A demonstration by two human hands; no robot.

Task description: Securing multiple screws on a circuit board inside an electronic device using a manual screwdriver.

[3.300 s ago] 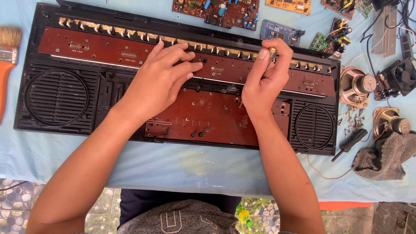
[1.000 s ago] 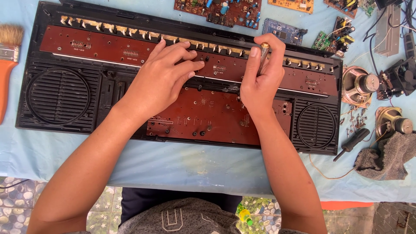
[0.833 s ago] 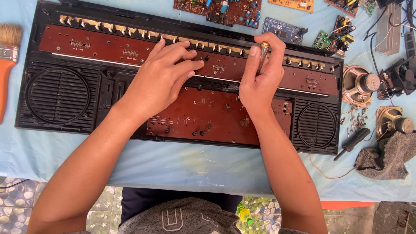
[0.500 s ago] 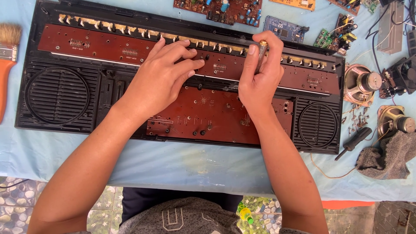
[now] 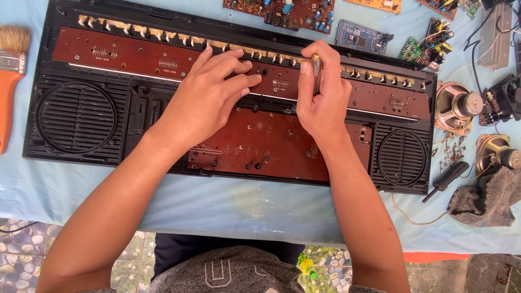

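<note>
A long black radio chassis (image 5: 81, 116) lies open on the table, with round speaker grilles at both ends and brown circuit boards (image 5: 271, 144) inside. My left hand (image 5: 209, 97) rests flat, fingers spread, on the upper brown board near its middle. My right hand (image 5: 324, 100) is closed around a slim metal-handled screwdriver (image 5: 315, 69), held upright with its tip down on the upper board beside the row of switch tabs. The screwdriver's tip is hidden by my fingers.
An orange-handled brush (image 5: 12, 70) lies at the far left. Loose circuit boards (image 5: 282, 11) sit behind the chassis. Two loose speakers (image 5: 458, 106), small screws, a black screwdriver (image 5: 446, 180) and a grey rag (image 5: 485, 198) lie at the right. A light blue cloth (image 5: 233, 203) covers the table.
My right hand has shifted its grip on the screwdriver, turning it slightly while staying at the same spot. My left hand stays on the board.
</note>
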